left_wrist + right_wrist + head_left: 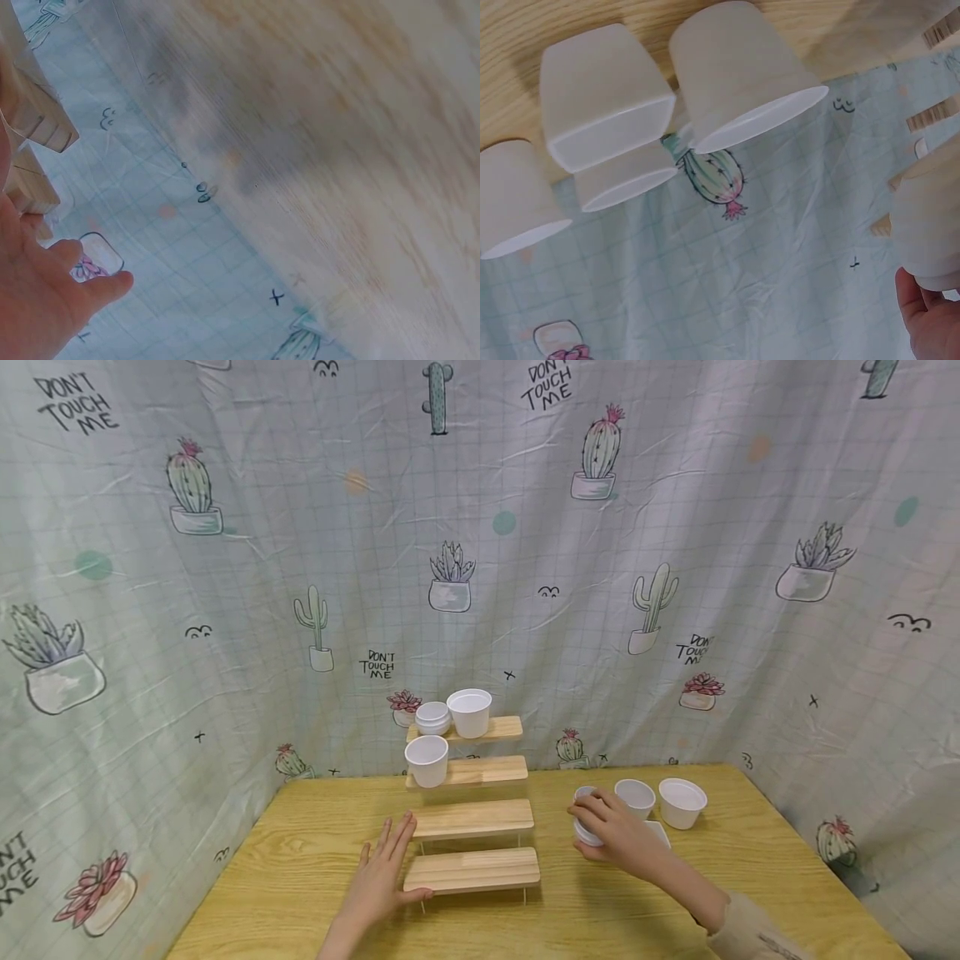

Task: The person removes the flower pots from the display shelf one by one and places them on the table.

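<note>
**Your right hand [618,833] grips a white pot [587,837] beside the stepped wooden stand [471,870]**

Take the stand as your clock centre, 12 pointing away from you. Nearest, at 8 o'clock, your left hand [378,870] has its fingers extended along the stand's left end, thumb over the lowest step's corner; how firmly it presses, you cannot tell. Well apart from it, at 3 o'clock, your right hand curls round the white pot; whether the pot's base meets the table [330,810] is unclear.

Also around 3 o'clock, your right-wrist view shows a square pot [607,97] just beside a large round pot [742,75]. Farther back stand a small pot [634,797] and a flared pot [681,803].

Up the stand, a tapered pot [427,762] sits on the third step's left end; the top step carries a ringed pot [432,720] and a wide-rimmed pot [471,714]. At 12 hangs the cactus-print curtain [510,577].
</note>
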`<act>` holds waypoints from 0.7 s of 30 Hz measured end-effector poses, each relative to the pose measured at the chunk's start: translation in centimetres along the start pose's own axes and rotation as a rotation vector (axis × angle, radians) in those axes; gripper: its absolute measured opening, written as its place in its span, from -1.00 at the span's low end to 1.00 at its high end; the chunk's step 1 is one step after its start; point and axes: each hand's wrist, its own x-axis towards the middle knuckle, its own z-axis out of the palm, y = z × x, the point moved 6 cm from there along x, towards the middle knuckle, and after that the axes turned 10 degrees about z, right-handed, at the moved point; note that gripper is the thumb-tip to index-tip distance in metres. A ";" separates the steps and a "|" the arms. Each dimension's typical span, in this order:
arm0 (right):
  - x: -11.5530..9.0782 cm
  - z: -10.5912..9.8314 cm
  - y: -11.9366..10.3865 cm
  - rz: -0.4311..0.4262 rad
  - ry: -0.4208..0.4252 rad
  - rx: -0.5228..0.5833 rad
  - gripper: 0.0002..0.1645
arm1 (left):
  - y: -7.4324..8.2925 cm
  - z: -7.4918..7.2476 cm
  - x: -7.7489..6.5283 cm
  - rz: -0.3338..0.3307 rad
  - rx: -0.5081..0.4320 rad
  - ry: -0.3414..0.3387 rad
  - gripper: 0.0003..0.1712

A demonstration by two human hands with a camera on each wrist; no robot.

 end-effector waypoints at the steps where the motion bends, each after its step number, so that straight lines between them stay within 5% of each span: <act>1: -0.1 -0.1 0.1 0.003 0.006 -0.001 -0.39 | 0.0 0.0 0.0 0.001 0.000 0.001 0.26; 8: -1.2 -0.7 0.8 0.004 0.040 -0.007 -0.55 | 0.0 0.0 0.0 0.001 0.002 0.003 0.26; 15: -2.7 -0.9 1.7 0.008 0.032 -0.026 -0.41 | 0.0 0.0 0.0 -0.006 -0.005 -0.001 0.26; 21: -3.8 -1.2 2.4 0.017 0.027 -0.021 -0.53 | 0.1 -0.1 0.0 0.001 0.000 0.006 0.25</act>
